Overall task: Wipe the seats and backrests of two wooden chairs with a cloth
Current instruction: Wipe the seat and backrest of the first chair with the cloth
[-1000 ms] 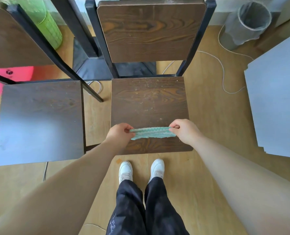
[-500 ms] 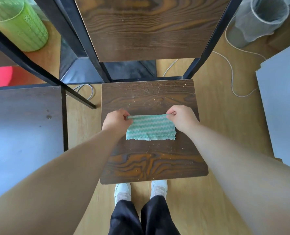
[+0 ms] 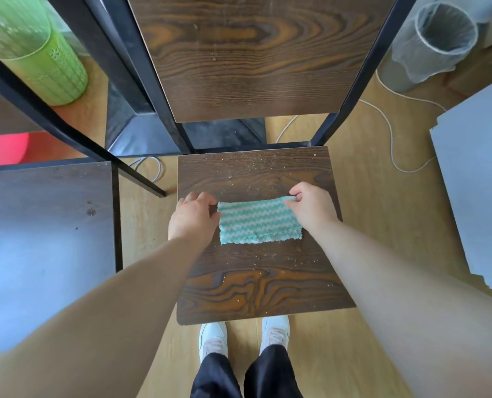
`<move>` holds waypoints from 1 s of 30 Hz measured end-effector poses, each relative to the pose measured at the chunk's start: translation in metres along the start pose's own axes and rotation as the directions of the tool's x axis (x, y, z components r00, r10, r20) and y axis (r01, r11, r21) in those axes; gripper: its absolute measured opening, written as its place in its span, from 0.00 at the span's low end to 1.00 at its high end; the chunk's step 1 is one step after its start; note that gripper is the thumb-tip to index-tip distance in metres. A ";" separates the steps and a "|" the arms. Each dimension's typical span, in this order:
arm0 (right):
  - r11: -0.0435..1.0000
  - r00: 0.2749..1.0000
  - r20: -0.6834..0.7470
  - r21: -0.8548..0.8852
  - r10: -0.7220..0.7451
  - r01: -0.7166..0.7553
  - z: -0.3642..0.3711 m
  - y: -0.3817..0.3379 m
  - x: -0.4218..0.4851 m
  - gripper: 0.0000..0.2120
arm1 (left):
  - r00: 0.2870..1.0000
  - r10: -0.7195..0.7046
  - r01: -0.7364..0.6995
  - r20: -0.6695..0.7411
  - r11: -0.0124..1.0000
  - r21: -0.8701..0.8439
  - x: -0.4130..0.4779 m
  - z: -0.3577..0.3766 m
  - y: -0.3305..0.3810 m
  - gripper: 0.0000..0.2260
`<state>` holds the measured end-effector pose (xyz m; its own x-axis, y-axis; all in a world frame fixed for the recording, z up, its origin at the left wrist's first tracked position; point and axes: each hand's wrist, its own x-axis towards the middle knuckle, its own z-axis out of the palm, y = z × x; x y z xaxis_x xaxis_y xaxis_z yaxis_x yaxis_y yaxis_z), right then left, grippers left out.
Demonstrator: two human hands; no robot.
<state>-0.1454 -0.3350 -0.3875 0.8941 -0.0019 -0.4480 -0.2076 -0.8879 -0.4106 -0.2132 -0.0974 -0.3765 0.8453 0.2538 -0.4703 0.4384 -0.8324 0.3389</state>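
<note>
A green and white zigzag cloth (image 3: 257,222) lies spread flat on the seat (image 3: 262,285) of the wooden chair in front of me. The seat is sprinkled with pale crumbs and dust. My left hand (image 3: 194,218) pinches the cloth's far left corner. My right hand (image 3: 313,208) pinches its far right corner. The chair's backrest (image 3: 253,56) rises just behind, between black metal posts. A second chair's seat (image 3: 43,248) stands to the left, with its backrest mostly out of view.
A green cylindrical bin (image 3: 35,50) and a grey lined waste bin (image 3: 437,44) stand on the floor behind the chairs. A white cable (image 3: 388,130) trails across the wooden floor. Grey boards (image 3: 480,182) lie to the right. My feet (image 3: 244,337) are under the seat's front edge.
Both hands carried the stretched cloth forward over the seat and laid it flat; a second ago it hung folded between them near the front edge. My head has moved closer to the chair.
</note>
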 end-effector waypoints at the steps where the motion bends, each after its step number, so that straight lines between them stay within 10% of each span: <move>1: 1.000 1.000 0.003 0.002 0.018 -0.018 0.000 0.000 -0.003 0.13 | 1.000 0.007 -0.007 -0.004 1.000 0.010 -0.002 -0.003 0.000 0.15; 15: 0.989 0.987 -0.072 0.011 0.145 -0.145 0.017 0.014 -0.026 0.17 | 0.994 0.094 -0.063 -0.060 0.916 0.396 -0.038 0.009 -0.021 0.20; 30: 0.942 0.929 -0.191 -0.051 0.317 -0.332 0.044 0.001 -0.028 0.10 | 0.984 0.143 -0.084 -0.106 0.899 0.429 -0.044 0.010 -0.050 0.26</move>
<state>-0.1877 -0.3156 -0.4102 0.8409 -0.3708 -0.3943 -0.4716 -0.8595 -0.1974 -0.2755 -0.0717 -0.3805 0.9269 0.1830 -0.3277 0.1920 -0.9814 -0.0050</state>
